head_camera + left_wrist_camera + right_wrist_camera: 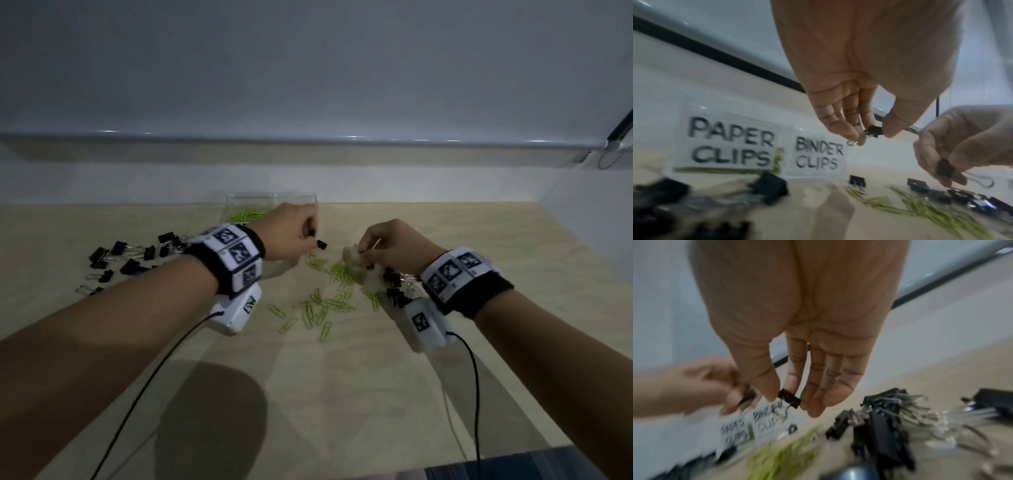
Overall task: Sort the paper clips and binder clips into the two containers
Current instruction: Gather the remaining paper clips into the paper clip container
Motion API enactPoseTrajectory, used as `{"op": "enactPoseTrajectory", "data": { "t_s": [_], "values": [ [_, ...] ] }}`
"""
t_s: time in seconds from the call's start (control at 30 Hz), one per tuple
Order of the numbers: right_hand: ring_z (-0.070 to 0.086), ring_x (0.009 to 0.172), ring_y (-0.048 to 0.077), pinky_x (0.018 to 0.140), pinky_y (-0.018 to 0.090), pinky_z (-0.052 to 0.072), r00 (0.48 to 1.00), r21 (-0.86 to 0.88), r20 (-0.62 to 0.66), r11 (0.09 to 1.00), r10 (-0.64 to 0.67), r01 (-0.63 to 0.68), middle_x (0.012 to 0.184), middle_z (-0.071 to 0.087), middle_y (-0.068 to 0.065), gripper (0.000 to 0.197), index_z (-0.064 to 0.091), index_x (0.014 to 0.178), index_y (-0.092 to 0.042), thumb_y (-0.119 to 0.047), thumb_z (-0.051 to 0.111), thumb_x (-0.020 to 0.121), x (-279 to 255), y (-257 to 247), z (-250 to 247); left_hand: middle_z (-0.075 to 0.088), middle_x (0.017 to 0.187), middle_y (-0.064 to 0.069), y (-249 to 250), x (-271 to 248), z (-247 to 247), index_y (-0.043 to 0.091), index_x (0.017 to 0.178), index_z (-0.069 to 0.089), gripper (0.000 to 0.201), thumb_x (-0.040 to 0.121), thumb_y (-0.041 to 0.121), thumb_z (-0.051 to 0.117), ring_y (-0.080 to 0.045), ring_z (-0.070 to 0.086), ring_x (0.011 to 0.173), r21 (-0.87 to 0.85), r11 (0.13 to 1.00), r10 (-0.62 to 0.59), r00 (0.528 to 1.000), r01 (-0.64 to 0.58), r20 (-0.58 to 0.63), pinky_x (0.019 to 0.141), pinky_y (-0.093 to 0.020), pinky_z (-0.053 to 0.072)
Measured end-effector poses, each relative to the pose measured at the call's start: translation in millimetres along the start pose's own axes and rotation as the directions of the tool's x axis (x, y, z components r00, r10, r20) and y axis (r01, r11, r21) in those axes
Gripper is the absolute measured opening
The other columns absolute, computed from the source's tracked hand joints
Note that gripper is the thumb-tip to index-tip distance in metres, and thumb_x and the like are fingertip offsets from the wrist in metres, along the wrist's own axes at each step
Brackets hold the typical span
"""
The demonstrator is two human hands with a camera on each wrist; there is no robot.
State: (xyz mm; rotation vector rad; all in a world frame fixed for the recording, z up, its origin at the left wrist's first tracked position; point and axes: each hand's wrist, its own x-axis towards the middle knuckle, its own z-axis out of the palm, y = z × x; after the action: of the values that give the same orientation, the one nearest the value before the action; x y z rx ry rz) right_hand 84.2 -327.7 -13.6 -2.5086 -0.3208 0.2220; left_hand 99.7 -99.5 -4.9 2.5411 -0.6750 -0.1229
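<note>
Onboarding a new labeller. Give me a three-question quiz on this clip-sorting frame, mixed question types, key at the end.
1. True or false: the left hand pinches a green paper clip.
2. Multiple choice: which labelled container already shows green paper clips inside? A) PAPER CLIPS B) BINDER CLIPS C) neither
3. Short answer: what does the right hand hold between thumb and fingers?

Key
1. False: it pinches a small black binder clip.
2. A. No contents can be made out in the BINDER CLIPS container.
3. A black binder clip, its wire handle hanging down.
</note>
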Motion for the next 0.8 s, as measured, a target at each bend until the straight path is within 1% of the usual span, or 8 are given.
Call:
{"op": "enactPoseTrajectory", "data": {
  "t_s": [0.1,0.2,0.33,0.43,0.5,0.6,0.67,0.8],
  "values": [
    [0.060,0.066,0.009,0.066,0.021,0.047,0.996,-0.022,-0.084,0.999,0.030,-0.032,0.080,0.069,0.002,0.005,0.069,0.081,-0.011,-0.011,0.064,0.081,3,13,-18,0.054,0.075,0.003,-24,-15,-14,0.013,0.089,0.056,0.006,0.084,0.015,0.056,-0.017,0.050,0.068,0.209,0.974,-0.120,0.985,0.092,0.122,0.062,-0.028,0.042],
    [0.058,0.073,0.012,0.064,0.019,0.043,0.996,-0.251,0.014,0.964,0.087,-0.081,0.089,0.068,0.002,0.007,0.068,0.087,-0.013,-0.012,0.063,0.082,4,23,-27,0.055,0.080,0.001,-34,-24,-14,0.014,0.089,0.057,0.007,0.083,0.013,0.054,-0.022,0.054,0.077,0.373,0.922,-0.202,0.952,0.106,0.231,0.066,-0.032,0.045],
    [0.060,0.080,0.014,0.073,0.024,0.048,0.999,-0.356,0.038,0.934,0.040,-0.024,0.099,0.069,0.003,0.014,0.071,0.093,-0.014,-0.011,0.066,0.081,5,9,-18,0.055,0.098,0.003,-17,-11,2,0.014,0.104,0.063,0.024,0.088,0.007,0.047,-0.018,0.054,0.088,0.320,0.947,-0.083,0.979,0.020,0.186,0.082,-0.032,0.048],
    [0.062,0.098,0.019,0.081,0.024,0.048,0.995,-0.423,0.081,0.902,-0.057,0.087,0.109,0.067,0.005,0.026,0.070,0.108,-0.012,-0.008,0.060,0.085,13,-13,-1,0.056,0.094,-0.009,-3,1,22,0.010,0.086,0.061,0.018,0.087,-0.001,0.047,-0.027,0.058,0.082,0.414,0.908,-0.042,0.972,-0.060,0.232,0.074,-0.039,0.052],
    [0.061,0.105,0.023,0.086,0.029,0.050,0.991,-0.485,0.126,0.868,-0.048,0.104,0.115,0.065,0.006,0.030,0.068,0.113,-0.013,-0.006,0.056,0.086,20,-22,12,0.058,0.087,-0.013,1,3,32,0.012,0.075,0.053,0.021,0.087,-0.003,0.047,-0.031,0.060,0.076,0.469,0.880,-0.046,0.972,-0.069,0.229,0.068,-0.040,0.051],
    [0.062,0.100,0.029,0.082,0.037,0.055,0.981,-0.563,0.193,0.817,-0.021,0.128,0.110,0.067,0.009,0.029,0.070,0.109,-0.011,-0.003,0.052,0.087,24,-29,28,0.056,0.087,-0.012,1,-5,40,0.008,0.080,0.060,0.020,0.090,-0.003,0.047,-0.030,0.060,0.077,0.494,0.866,-0.039,0.976,-0.074,0.214,0.066,-0.036,0.048],
    [0.063,0.096,0.030,0.079,0.040,0.056,0.974,-0.569,0.216,0.802,-0.067,0.181,0.102,0.067,0.010,0.026,0.072,0.099,-0.012,-0.002,0.053,0.084,21,-32,34,0.056,0.093,-0.010,-4,-14,45,0.006,0.094,0.067,0.019,0.091,0.000,0.049,-0.026,0.057,0.078,0.480,0.873,-0.010,0.980,-0.088,0.198,0.067,-0.032,0.045],
    [0.063,0.090,0.023,0.079,0.035,0.054,0.922,-0.485,0.318,0.798,-0.221,0.358,0.100,0.069,0.003,0.024,0.076,0.096,-0.020,-0.006,0.062,0.082,1,-37,37,0.063,0.099,-0.006,-3,-32,37,0.014,0.101,0.073,0.027,0.091,0.009,0.049,-0.026,0.061,0.084,0.398,0.908,0.027,0.966,-0.132,0.259,0.075,-0.034,0.052]
  ]
}}
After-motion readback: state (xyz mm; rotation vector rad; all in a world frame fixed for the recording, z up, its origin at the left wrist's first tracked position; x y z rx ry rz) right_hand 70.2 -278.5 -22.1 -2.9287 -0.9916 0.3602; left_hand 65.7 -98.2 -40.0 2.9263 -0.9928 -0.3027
